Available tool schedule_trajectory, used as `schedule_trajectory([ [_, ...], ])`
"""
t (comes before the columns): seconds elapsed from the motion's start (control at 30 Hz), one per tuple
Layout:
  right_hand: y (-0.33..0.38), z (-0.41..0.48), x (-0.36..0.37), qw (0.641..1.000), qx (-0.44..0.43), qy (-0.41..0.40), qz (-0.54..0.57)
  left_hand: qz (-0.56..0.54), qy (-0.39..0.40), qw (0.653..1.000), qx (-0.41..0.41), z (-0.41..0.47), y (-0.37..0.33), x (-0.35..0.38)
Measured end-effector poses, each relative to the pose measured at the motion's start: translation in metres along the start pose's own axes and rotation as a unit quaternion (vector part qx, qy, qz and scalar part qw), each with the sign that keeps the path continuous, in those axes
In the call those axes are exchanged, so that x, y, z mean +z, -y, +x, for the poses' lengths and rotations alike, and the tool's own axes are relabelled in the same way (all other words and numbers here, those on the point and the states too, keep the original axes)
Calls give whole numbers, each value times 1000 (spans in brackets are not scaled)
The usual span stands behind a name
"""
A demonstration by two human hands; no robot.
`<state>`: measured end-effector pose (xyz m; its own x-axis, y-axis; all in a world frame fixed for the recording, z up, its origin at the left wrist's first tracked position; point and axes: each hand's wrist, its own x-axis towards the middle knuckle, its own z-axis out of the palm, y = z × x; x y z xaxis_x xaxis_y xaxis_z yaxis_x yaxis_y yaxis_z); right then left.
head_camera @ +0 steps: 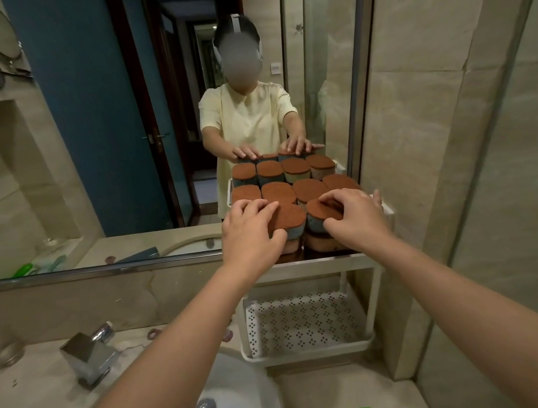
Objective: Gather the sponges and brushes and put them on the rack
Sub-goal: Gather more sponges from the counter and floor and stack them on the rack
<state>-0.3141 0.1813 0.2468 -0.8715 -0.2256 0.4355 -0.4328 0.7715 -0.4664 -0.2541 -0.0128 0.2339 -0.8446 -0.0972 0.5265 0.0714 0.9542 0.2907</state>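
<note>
L hand (251, 232) fingers curled round left sponge (291, 216), thumb at its side. R hand (357, 215) fingers curled over right sponge (320, 210). Both sponges on rack (321, 269) top shelf.

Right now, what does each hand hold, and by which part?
The left hand grips one sponge, fingers on its brown top, thumb on its near side; the right hand grips the neighbouring sponge likewise.
</note>
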Motion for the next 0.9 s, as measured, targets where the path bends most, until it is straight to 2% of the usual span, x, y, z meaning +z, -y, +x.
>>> schedule_trajectory([
  [0.33, 0, -11, 4, 997, -51, -8, -61, 13, -24, 1000, 2, -2, -5, 6],
  [0.57, 8, -14, -3, 994, -70, 17, -85, 23, -33, 999, -14, -11, -4, -4],
  [0.73, 34, -27, -2, 991, -128, -27, 6, -22, -58, 998, -14, -26, 0, -21],
  [0.9, 75, -51, 17, 975, -212, -36, 66, -119, -120, 982, -86, -61, 20, -36],
])
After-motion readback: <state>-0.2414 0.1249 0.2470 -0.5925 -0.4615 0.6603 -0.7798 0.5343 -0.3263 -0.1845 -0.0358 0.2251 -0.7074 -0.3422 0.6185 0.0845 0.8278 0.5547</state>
